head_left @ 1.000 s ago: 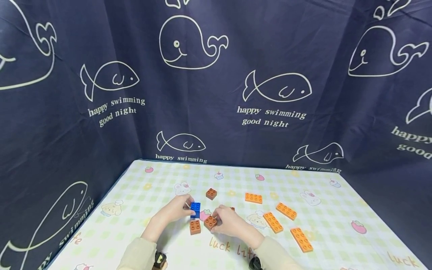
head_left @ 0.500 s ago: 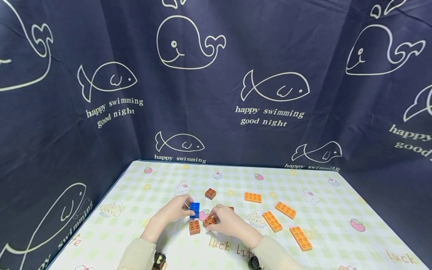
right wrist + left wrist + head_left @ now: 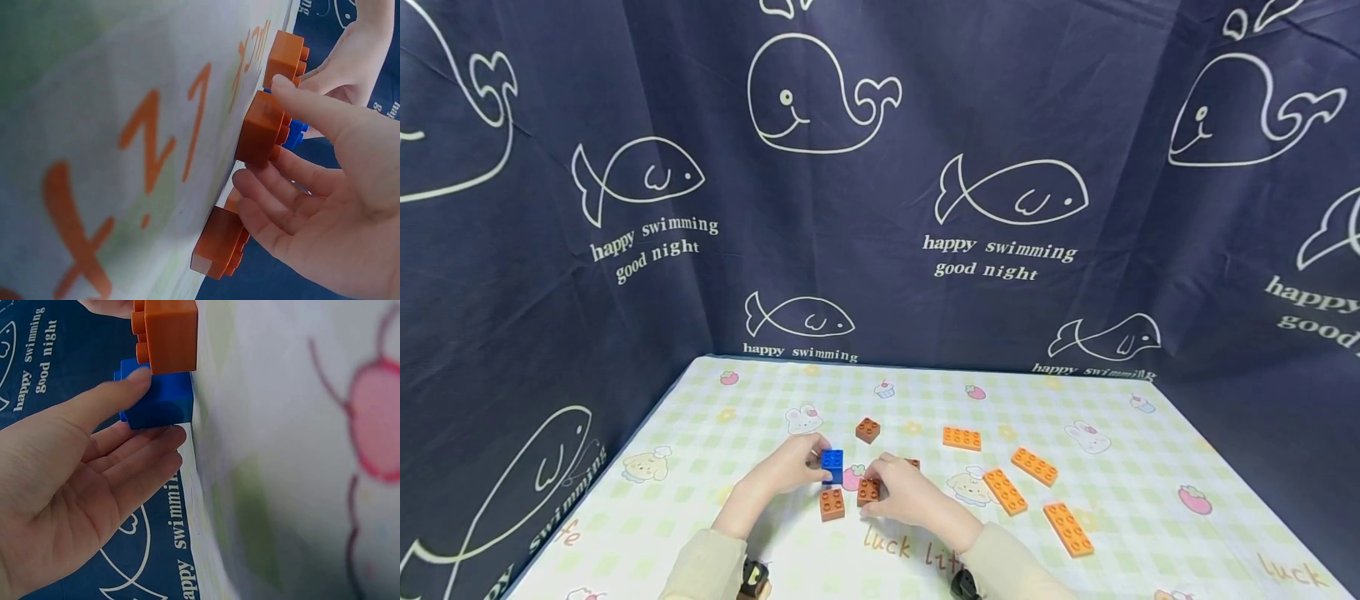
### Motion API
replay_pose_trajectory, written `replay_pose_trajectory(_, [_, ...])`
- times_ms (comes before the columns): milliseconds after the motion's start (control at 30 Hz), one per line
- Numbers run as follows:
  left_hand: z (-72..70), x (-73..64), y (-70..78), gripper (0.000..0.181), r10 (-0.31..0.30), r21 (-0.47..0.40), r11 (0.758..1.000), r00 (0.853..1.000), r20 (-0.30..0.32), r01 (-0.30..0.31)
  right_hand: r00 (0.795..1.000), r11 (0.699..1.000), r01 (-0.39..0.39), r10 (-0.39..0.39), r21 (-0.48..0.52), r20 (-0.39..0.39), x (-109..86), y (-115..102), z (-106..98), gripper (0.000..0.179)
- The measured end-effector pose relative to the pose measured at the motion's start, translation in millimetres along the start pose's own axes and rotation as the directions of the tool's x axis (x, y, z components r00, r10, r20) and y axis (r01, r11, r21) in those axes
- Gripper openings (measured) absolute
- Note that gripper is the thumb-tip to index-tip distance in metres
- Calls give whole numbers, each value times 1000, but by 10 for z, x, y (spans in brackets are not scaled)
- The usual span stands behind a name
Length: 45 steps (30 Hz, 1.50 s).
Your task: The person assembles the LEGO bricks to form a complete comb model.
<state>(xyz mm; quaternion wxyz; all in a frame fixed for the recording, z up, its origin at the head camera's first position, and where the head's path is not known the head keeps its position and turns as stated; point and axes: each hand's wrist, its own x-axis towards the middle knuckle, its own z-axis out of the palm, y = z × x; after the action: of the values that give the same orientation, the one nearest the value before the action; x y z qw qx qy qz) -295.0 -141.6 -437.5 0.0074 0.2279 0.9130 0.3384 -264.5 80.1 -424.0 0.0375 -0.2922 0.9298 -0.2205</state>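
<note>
My left hand (image 3: 792,463) pinches a blue toy building brick (image 3: 832,467) from its left side, thumb at the near side in the left wrist view. Just in front of the blue brick sits a brown two-by-two brick (image 3: 832,505), which overlaps the blue brick (image 3: 169,403) in that view. To the right, my right hand (image 3: 904,492) has a second brown brick (image 3: 868,492) between thumb and fingers, its studs facing up. The right wrist view shows this held brick (image 3: 257,131) low at the cloth. Part of another brown brick (image 3: 913,463) shows behind the right hand.
Farther back lies one more brown brick (image 3: 868,430). Several flat orange bricks (image 3: 962,438) are spread over the right half of the table, which has a checked cloth (image 3: 715,433). Dark curtains (image 3: 880,217) with whale and fish drawings hang behind and at the sides.
Between my right fingers, the brown brick has turned from a slanted position to nearly square with the brick beside it. My left hand and the blue brick have stayed in place.
</note>
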Motion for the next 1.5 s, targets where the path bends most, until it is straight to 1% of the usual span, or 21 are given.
replay_pose_trajectory(200, [12, -6, 12, 31, 6, -17, 1000, 1000, 3, -6, 1000, 1000, 3, -3, 6, -3, -19, 16, 6, 35])
replay_pose_trajectory(367, [16, -9, 23, 31, -2, -26, 1000, 1000, 0, 2, 1000, 999, -5, 4, 49, 5, -33, 43, 6, 32])
replay_pose_trajectory(500, [24, -11, 39, 31, -7, -42, 999, 1000, 3, 7, 1000, 996, -27, 28, 80, -1, -65, 68, -25, 32])
replay_pose_trajectory(600, [31, -13, 52, 30, -16, -59, 998, 1000, 3, 16, 999, 995, -23, 26, 93, -33, -93, 85, -76, 33])
replay_pose_trajectory(700, [27, -17, 61, 30, -16, -63, 998, 1000, 1, 16, 996, 996, 3, 5, 90, -89, -116, 111, -135, 33])
replay_pose_trajectory(767, [19, -19, 64, 30, -16, -62, 998, 1000, -6, 16, 992, 997, 17, -7, 77, -129, -124, 138, -160, 34])
replay_pose_trajectory(933, [2, -18, 75, 29, -8, -53, 999, 1000, -22, 7, 980, 995, 21, -2, 94, -201, -142, 204, -189, 33])
replay_pose_trajectory(1100, [5, -13, 128, 29, 15, -69, 997, 1000, -13, -16, 970, 994, 6, 21, 112, -241, -195, 242, -227, 32])
replay_pose_trajectory(1267, [-10, -10, 215, 31, 25, -57, 998, 1000, -16, -26, 962, 993, -14, 45, 117, -271, -254, 269, -281, 34])
replay_pose_trajectory(1333, [-21, -11, 259, 32, 31, -57, 998, 999, -12, -31, 959, 993, -34, 65, 116, -276, -272, 283, -298, 35])
replay_pose_trajectory(1500, [-12, -13, 344, 34, 48, -87, 995, 999, 6, -48, 952, 990, -51, 87, 130, -294, -313, 320, -325, 32])
